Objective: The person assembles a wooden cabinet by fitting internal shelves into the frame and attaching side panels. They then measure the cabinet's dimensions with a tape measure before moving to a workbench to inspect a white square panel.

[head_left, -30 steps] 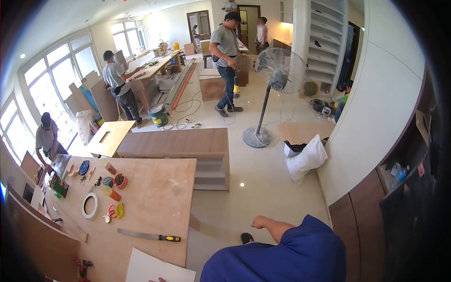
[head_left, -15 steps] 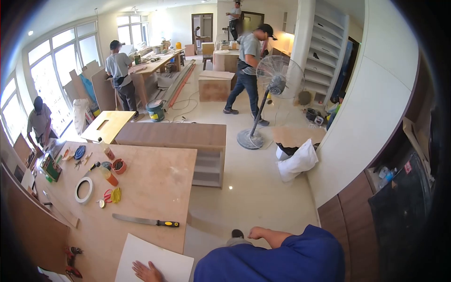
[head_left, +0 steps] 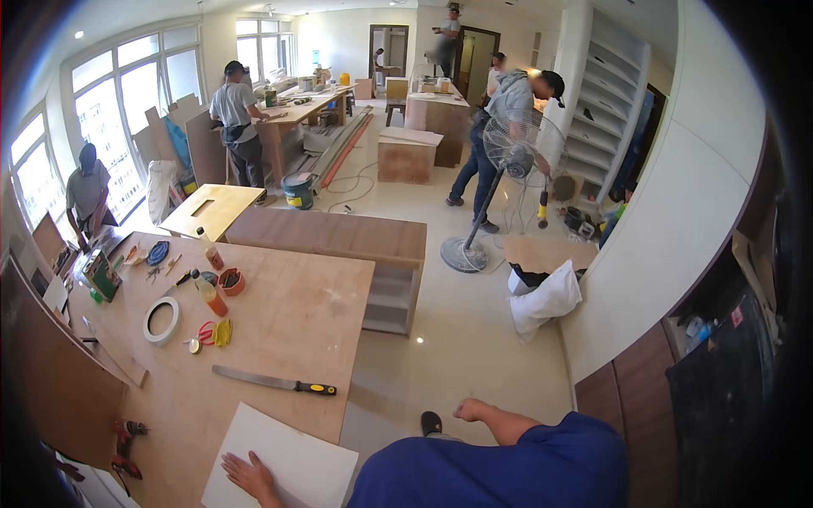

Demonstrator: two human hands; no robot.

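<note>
My left hand (head_left: 246,477) lies flat, fingers spread, on a white board (head_left: 292,461) at the near edge of a plywood-topped table (head_left: 296,296). My right hand (head_left: 469,410) hangs in the air beside the table, its fingers curled closed. Nothing shows sticking out of it. Just beyond the board is a long flat-bladed tool (head_left: 262,378) with a black and yellow handle. Further off on the tabletop are red-handled scissors (head_left: 206,330), a roll of white tape (head_left: 162,320), bottles (head_left: 210,296) and a red container (head_left: 230,281).
A red cordless drill (head_left: 127,449) lies at the table's left. Beyond the table stand a brown cabinet (head_left: 339,233) and a pedestal fan (head_left: 464,254). A white sack (head_left: 546,300) leans near the right wall. Several people work further back, one person (head_left: 500,135) bending behind the fan.
The view has turned slightly left, shifting the scene rightward. The person behind the fan now bends lower, and a yellow and black object shows below the fan head. My left hand stays on the board.
</note>
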